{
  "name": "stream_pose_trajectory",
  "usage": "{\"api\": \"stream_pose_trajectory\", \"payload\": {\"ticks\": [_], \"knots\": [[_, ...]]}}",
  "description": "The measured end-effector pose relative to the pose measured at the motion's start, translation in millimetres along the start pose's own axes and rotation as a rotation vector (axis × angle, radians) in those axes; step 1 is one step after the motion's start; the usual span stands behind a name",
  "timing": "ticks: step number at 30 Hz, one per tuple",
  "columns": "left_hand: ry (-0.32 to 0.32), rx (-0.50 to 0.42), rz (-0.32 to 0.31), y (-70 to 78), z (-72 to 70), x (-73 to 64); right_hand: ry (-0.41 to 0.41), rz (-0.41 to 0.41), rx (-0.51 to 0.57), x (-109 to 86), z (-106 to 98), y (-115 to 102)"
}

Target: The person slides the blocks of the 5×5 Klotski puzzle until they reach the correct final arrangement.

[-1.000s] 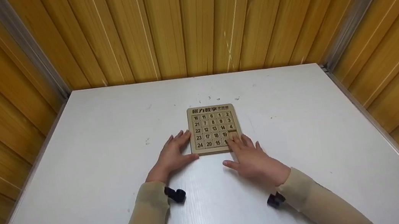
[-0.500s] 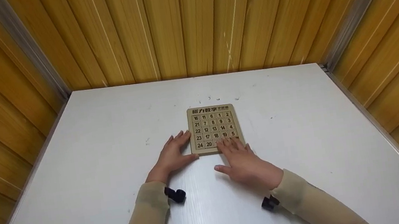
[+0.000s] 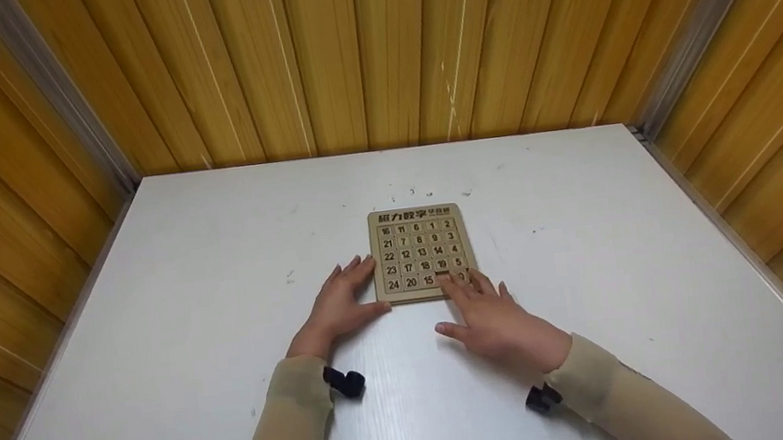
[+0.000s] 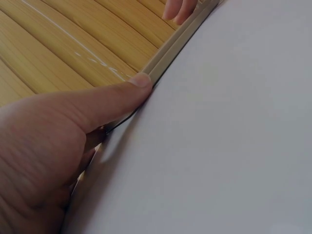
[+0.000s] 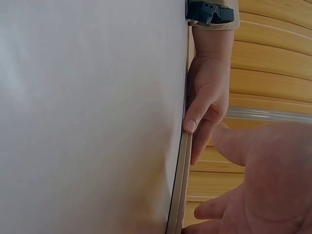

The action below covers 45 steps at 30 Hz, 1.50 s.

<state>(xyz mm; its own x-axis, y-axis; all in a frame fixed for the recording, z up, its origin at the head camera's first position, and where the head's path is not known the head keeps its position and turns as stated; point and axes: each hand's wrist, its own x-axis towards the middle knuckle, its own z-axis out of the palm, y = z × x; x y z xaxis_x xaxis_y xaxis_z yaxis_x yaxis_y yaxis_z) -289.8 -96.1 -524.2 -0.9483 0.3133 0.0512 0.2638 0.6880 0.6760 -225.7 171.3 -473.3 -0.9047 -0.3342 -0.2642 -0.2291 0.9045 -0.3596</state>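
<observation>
A wooden sliding number puzzle (image 3: 417, 296) lies flat on the white table, with numbered tiles in its frame. My left hand (image 3: 337, 304) holds its near left corner, thumb against the near edge and fingers along the left side. In the left wrist view the thumb (image 4: 117, 97) presses on the puzzle's edge (image 4: 170, 51). My right hand (image 3: 495, 320) reaches over the near right corner, its straight fingertips on the bottom row. A dark gap (image 3: 442, 273) shows beside the tile 15 (image 3: 429, 280). Fingers partly cover the bottom right tile (image 3: 461, 277), where a 0 shows.
The white table (image 3: 227, 234) surrounds the puzzle, with small dark marks (image 3: 430, 194) beyond it. Yellow wood-look panels (image 3: 369, 49) wall in the back and both sides. Each wrist bears a small black camera (image 3: 346, 383).
My right hand first moved left, then back right. Tile 5 came down into the right end of the fourth row. A bottom-row tile slid right into the corner. My left hand stayed put.
</observation>
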Motion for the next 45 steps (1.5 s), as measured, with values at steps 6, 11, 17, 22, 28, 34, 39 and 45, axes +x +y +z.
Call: {"api": "stream_pose_trajectory", "payload": {"ticks": [6, 11, 17, 22, 28, 34, 39, 45], "knots": [[0.003, -0.023, -0.014, -0.6, 0.2, -1.1, -0.003, -0.004, 0.012, -0.8, -1.5, -0.4], [0.008, -0.007, -0.015, -0.3, 2.0, -0.4, 0.007, -0.046, 0.0, 1.4, 0.7, -13.8], [0.017, -0.011, -0.024, 0.0, 2.9, 0.2, -0.019, -0.111, -0.035, 5.9, 3.8, -30.5], [0.013, -0.011, -0.019, 0.7, 2.6, 0.8, -0.042, -0.095, -0.047, 6.1, 4.7, -31.2], [0.007, -0.008, -0.02, 1.7, 0.9, 1.0, -0.028, -0.069, -0.041, 3.2, 1.1, -20.9], [0.005, -0.021, -0.021, 1.8, -0.6, -0.3, -0.027, -0.019, -0.013, 0.2, -0.8, -13.8], [0.003, -0.006, -0.02, 1.6, 0.4, -0.5, -0.021, -0.054, -0.003, 3.3, 0.4, -20.9], [0.004, 0.003, -0.028, 1.4, 0.2, -0.3, -0.052, -0.116, -0.009, 12.7, 3.9, -38.8]]}}
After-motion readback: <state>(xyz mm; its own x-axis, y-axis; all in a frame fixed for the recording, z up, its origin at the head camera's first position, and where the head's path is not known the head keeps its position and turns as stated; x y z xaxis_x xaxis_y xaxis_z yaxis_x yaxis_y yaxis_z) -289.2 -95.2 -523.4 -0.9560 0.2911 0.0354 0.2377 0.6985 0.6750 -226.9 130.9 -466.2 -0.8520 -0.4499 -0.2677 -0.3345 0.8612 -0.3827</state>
